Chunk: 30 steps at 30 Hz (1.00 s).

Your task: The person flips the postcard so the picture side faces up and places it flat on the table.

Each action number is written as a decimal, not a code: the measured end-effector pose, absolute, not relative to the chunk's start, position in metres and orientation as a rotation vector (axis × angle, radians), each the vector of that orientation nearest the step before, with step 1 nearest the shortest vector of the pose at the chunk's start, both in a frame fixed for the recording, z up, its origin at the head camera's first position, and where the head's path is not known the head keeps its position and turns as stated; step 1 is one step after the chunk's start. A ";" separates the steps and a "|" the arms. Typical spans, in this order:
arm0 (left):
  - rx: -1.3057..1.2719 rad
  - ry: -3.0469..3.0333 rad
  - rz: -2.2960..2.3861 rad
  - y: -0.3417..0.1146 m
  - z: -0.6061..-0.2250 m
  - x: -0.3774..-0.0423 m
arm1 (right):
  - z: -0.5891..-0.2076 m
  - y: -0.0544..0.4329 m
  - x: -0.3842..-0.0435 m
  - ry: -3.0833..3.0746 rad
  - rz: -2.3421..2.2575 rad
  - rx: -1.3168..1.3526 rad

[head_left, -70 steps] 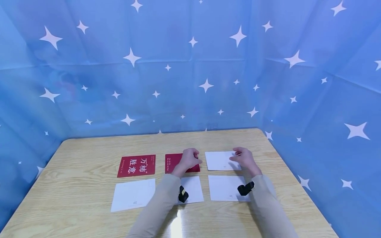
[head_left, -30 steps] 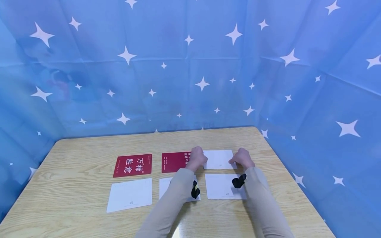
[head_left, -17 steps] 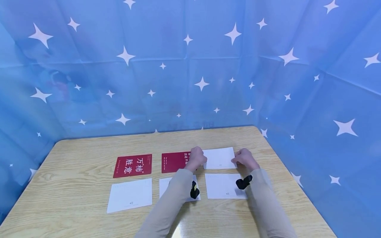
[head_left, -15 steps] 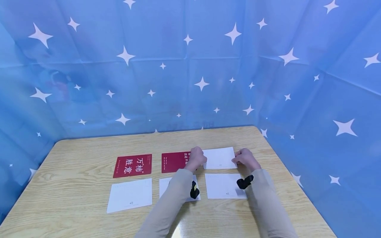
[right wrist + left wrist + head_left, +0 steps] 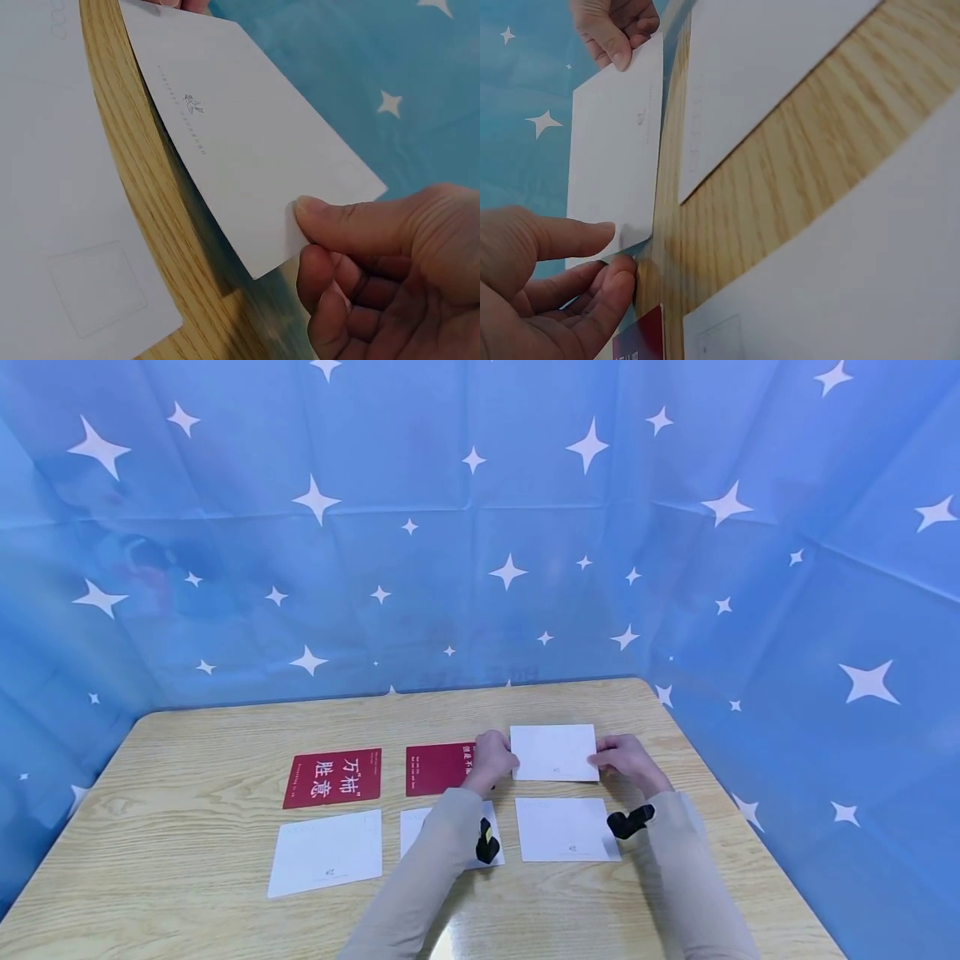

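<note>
Held white card (image 5: 552, 752) raised just right of part-hidden red card (image 5: 439, 769); left hand (image 5: 492, 757) and right hand (image 5: 628, 757) pinch opposite short ends; spread grip likely keeps it flat and steady.

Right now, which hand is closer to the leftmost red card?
Left. The left hand is right of the leftmost red card; the right hand is farther right, across the held white card.
</note>
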<state>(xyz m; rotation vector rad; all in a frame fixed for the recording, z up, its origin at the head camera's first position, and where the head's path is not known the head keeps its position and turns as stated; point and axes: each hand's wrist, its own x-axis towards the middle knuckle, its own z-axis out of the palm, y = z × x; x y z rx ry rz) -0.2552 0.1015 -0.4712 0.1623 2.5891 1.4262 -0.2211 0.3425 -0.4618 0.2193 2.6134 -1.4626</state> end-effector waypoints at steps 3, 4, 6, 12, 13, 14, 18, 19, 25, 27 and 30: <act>0.196 2.616 1.490 0.099 -0.472 -0.255 | -0.459 0.343 -0.221 2.614 -1.459 0.226; 0.203 2.618 1.506 0.099 -0.473 -0.255 | -0.458 0.344 -0.221 2.616 -1.456 0.226; 0.209 2.626 1.540 0.098 -0.473 -0.256 | -0.456 0.343 -0.221 2.611 -1.460 0.222; 0.186 2.609 1.611 0.095 -0.470 -0.257 | -0.453 0.346 -0.220 2.622 -1.493 0.243; 0.188 2.609 1.615 0.094 -0.470 -0.257 | -0.453 0.346 -0.219 2.628 -1.498 0.246; 0.193 2.607 1.627 0.093 -0.469 -0.257 | -0.453 0.347 -0.219 2.635 -1.503 0.244; 0.199 2.575 1.668 0.089 -0.469 -0.258 | -0.451 0.349 -0.216 2.621 -1.569 0.245; 0.195 2.557 1.682 0.088 -0.469 -0.258 | -0.451 0.350 -0.216 2.608 -1.593 0.237; 0.202 2.438 1.750 0.085 -0.471 -0.261 | -0.451 0.353 -0.215 2.520 -1.748 0.161; 0.218 2.380 1.791 0.085 -0.471 -0.261 | -0.451 0.354 -0.215 2.503 -1.775 0.117; 0.246 2.291 1.852 0.084 -0.473 -0.262 | -0.451 0.355 -0.215 2.487 -1.792 0.064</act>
